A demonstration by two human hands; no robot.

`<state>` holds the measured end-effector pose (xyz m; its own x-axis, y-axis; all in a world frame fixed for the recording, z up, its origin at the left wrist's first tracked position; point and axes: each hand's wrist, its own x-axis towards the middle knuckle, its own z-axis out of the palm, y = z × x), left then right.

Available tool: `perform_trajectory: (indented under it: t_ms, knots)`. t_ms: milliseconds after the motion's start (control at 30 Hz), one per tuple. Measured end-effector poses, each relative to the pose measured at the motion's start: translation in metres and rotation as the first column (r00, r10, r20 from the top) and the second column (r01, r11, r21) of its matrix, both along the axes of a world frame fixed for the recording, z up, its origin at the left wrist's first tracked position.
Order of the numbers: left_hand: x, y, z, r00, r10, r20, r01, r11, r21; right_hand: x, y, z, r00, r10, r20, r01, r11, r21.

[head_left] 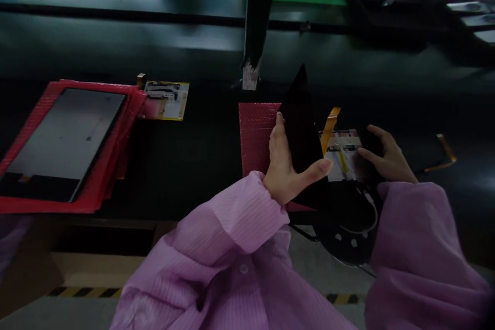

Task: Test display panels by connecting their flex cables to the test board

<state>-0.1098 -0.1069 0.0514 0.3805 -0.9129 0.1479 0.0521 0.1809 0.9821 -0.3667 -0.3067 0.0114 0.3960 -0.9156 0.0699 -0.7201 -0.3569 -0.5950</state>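
Observation:
A dark screen panel (303, 129) stands tilted in my left hand (288, 165), the thumb at its near edge and the fingers along its far side. Under and behind it lies a red bubble-wrap sheet (255, 134). An orange flex cable (330, 129) sticks up at the panel's right, above a silvery circuit assembly (346, 157). My right hand (389, 157) is just right of that assembly, thumb and forefinger apart, with nothing seen between them. Whether its thumb touches the assembly I cannot tell. A white cable (373, 211) runs below.
On the left, a grey display panel (69, 134) lies on stacked red bubble-wrap sheets (133, 108), beside another circuit assembly (168, 100). A loose flex cable (444, 154) lies at right. A dark post (259, 15) rises behind my hands. Black trays (382, 20) stand at the back right.

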Motion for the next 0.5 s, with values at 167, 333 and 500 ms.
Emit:
perform_trajectory:
  t_ms: [167,333,500]
  knots:
    - [0.0003,-0.0004,-0.0021,1.0,-0.007,0.014,0.008,1.0,-0.016,0.0003,-0.0015,-0.0002,1.0,-0.007,-0.014,0.007,1.0,0.008]
    - [0.0011,-0.0003,-0.0016,1.0,0.011,0.024,-0.011,1.0,-0.026,-0.0015,-0.0026,-0.0021,1.0,0.02,0.007,-0.02,1.0,0.003]
    - [0.0012,-0.0015,-0.0036,1.0,0.003,0.011,-0.002,0.999,-0.052,-0.0031,-0.0035,-0.0033,0.999,0.036,0.027,-0.036,0.999,-0.001]
